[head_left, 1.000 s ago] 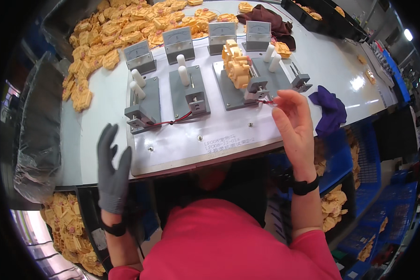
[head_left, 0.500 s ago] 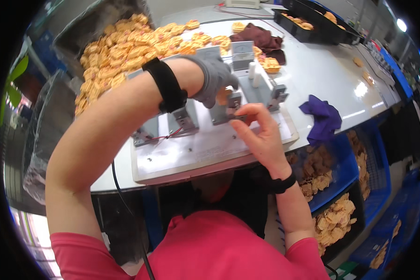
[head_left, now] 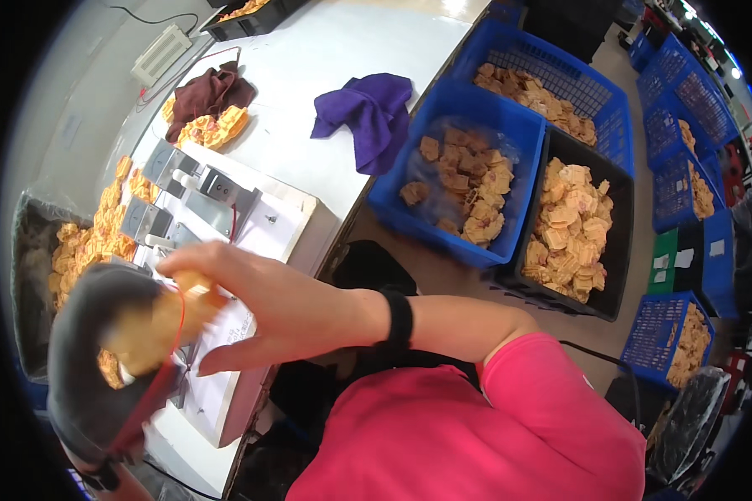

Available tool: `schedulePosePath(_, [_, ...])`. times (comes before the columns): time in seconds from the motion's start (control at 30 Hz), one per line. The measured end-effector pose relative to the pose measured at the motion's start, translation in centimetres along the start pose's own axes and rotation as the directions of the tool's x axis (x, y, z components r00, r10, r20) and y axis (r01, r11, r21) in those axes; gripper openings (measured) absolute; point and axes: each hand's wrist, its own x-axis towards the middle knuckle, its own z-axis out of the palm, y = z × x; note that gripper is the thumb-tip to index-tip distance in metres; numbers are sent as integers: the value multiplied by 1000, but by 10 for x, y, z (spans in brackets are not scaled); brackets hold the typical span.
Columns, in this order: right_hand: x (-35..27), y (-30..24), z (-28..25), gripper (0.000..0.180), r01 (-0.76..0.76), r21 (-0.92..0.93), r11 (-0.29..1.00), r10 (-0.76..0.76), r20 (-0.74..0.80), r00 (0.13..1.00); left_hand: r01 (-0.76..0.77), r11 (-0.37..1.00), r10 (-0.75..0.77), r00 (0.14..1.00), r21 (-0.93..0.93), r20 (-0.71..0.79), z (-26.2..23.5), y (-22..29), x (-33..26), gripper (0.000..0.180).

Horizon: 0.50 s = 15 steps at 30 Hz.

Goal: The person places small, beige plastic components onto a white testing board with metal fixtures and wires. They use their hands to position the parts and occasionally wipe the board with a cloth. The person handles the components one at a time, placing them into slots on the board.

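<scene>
At the left, my left hand (head_left: pixel 92 351), in a dark grey glove and smeared by motion, is curled around yellow-orange moulded pieces (head_left: pixel 138 334). My bare right hand (head_left: pixel 267 296) reaches in from the right, its fingers and thumb curved around the near end of those pieces. Blur hides whether this is one piece or a small stack. Behind the hands, a white fixture board (head_left: pixel 288 225) carries grey metal clamp blocks (head_left: pixel 213 200) with white posts and red wires. A thin red line crosses beside the held pieces.
Loose yellow-orange pieces (head_left: pixel 104 225) heap at the far left. A purple cloth (head_left: pixel 368 121) and a maroon cloth (head_left: pixel 213 96) lie on the white table (head_left: pixel 288 50). Right of its edge stand a blue crate (head_left: pixel 518 217) and a black crate (head_left: pixel 618 250), both holding pieces.
The view has swung right toward the crates. Both hands have left the clamp block and come together around yellow-orange pieces, nearer to me.
</scene>
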Motion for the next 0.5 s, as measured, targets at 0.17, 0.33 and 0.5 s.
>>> schedulePosePath(0.17, [-59,-32,-54,63,-497,53,866,495,44,868,-119,992,112,987,48,117,26,20,19,75])
schedulePosePath(0.33, [-160,-5,-114,45,-788,247,564,815,-322,483,175,983,-171,982,57,-75,19,2,-31,80])
schedulePosePath(0.5, [-274,12,-231,38,-899,209,386,641,-762,98,357,933,-340,916,44,-212,23,-24,-61,88])
